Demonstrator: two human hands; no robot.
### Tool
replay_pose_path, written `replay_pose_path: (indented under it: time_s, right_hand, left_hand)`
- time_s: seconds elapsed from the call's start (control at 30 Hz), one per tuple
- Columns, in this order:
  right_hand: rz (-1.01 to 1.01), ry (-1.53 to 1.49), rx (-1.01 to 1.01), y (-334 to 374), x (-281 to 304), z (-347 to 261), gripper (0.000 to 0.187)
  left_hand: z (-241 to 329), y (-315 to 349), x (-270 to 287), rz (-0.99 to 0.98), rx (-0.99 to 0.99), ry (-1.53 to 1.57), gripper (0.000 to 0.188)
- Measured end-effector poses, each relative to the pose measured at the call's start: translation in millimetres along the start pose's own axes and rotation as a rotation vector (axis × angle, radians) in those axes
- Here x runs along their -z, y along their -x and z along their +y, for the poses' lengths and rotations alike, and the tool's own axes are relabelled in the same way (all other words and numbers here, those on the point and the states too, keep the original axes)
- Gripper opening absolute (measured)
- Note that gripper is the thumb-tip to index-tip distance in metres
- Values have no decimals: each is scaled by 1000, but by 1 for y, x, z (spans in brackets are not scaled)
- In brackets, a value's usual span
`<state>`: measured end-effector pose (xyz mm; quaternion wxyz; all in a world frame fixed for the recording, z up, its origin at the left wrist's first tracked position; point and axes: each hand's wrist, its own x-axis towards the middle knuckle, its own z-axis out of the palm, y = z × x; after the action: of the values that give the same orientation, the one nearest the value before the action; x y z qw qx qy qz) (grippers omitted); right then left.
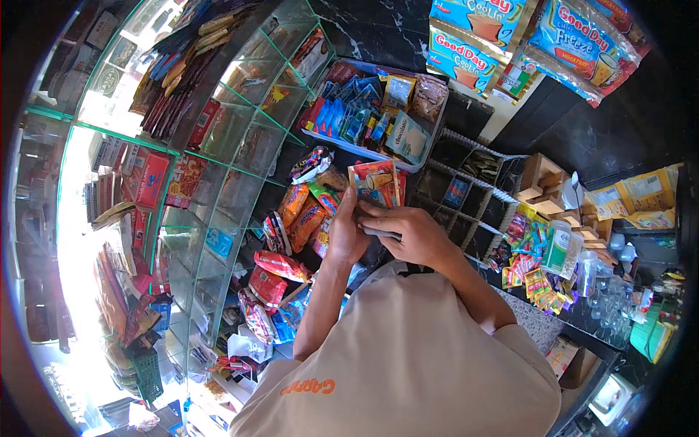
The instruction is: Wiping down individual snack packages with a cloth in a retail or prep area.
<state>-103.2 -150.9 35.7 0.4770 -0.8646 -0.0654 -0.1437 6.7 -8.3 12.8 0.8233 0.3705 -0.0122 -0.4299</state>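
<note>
Holding a stack of sachets [375, 183] upright at 12 o'clock, my left hand [344, 231] grips its left edge so the fronts face me; my right hand [408, 231] closes on the lower edge at 3 o'clock, steadying it above the snack packets [302, 211].

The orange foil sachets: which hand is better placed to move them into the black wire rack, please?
Probably the right hand: it holds the orange foil sachets nearest the black wire rack, unlike the left hand.
</note>
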Motion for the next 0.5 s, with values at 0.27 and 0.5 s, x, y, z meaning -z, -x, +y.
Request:
replay_pose_path:
  time_s: [0.27, 0.5]
  right_hand:
    - [-161, -105, -61, 11, 2, 4, 44]
    - [-69, -176, 48, 13, 20, 9, 47]
  left_hand:
    - [0, 0, -4, 104, 8, -46, 45]
    - [3, 1, -6, -22, 7, -11, 52]
